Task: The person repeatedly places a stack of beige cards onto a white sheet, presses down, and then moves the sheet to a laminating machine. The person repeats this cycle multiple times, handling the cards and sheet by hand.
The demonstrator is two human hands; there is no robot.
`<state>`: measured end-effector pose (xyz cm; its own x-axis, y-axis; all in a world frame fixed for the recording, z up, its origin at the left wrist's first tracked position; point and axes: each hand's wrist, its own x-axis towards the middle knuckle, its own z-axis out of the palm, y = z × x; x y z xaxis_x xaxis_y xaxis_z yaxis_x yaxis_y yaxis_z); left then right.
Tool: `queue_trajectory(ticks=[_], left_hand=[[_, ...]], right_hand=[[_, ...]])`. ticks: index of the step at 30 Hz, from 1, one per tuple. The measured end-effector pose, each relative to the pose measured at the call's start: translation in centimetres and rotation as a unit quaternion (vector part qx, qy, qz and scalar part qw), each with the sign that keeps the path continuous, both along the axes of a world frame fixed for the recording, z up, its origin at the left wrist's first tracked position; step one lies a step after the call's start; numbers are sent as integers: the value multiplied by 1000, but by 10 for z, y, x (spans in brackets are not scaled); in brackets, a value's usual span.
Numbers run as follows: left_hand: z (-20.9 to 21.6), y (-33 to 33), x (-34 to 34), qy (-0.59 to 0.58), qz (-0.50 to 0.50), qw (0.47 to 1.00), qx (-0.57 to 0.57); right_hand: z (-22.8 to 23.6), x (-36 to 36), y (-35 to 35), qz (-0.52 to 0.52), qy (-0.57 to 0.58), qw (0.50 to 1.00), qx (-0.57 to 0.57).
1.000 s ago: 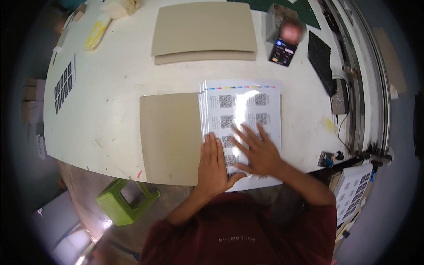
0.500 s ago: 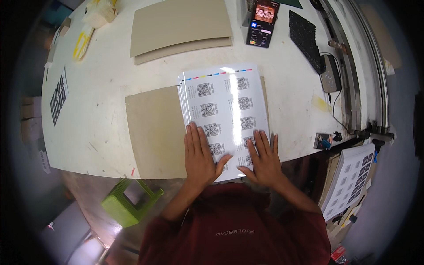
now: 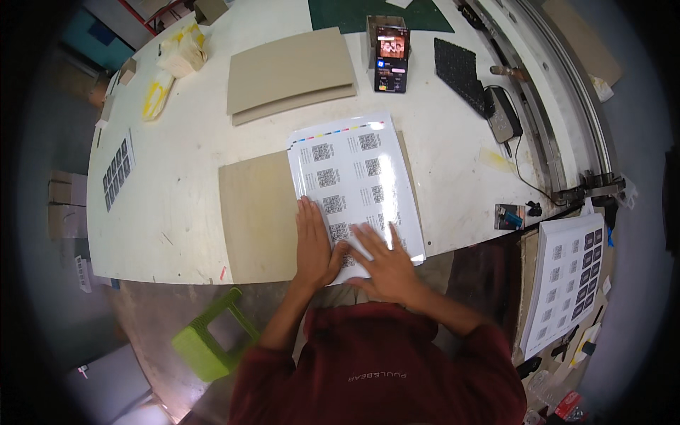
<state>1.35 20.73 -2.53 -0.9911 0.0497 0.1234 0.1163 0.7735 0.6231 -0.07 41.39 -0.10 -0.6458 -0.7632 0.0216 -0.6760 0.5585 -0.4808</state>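
In front of me lies a stack of glossy white sheets point(image 3: 354, 170) printed with rows of square codes and a strip of colour marks along the far edge. It rests on a tan cardboard sheet point(image 3: 255, 212) at the table's near edge. My left hand point(image 3: 314, 244) lies flat along the stack's left edge, fingers stretched forward. Spread out on the top sheet, my right hand point(image 3: 386, 262) presses near the lower middle, its thumb close to my left thumb. Neither hand grips anything.
Folded tan board point(image 3: 290, 78) lies beyond the stack. A phone point(image 3: 392, 60) leans upright beside a black slab point(image 3: 457, 74) and a dark clock-like device point(image 3: 501, 117). A metal rail point(image 3: 552, 92) runs along the right. More printed sheets point(image 3: 563, 276) sit lower right; a green stool point(image 3: 216, 336) stands below.
My right hand has moved left from the stack's right edge onto its middle, nearer my left hand. The top sheets look slightly skewed now. The whole view has shifted somewhat.
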Motion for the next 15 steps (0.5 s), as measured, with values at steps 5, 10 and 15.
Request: queue_trajectory(ticks=[5,10,15], left_hand=[[-6,-4,6,11,102,978,181],[15,-3,-15,-23,178,913,365],[25,-9,-20,-100,183,931,300]], right_hand=[[11,-48,59,-167,25,985,-31],[8,-101,36,-354,-239,849,-310],[0,-111,20,-325,-332,806,-368]])
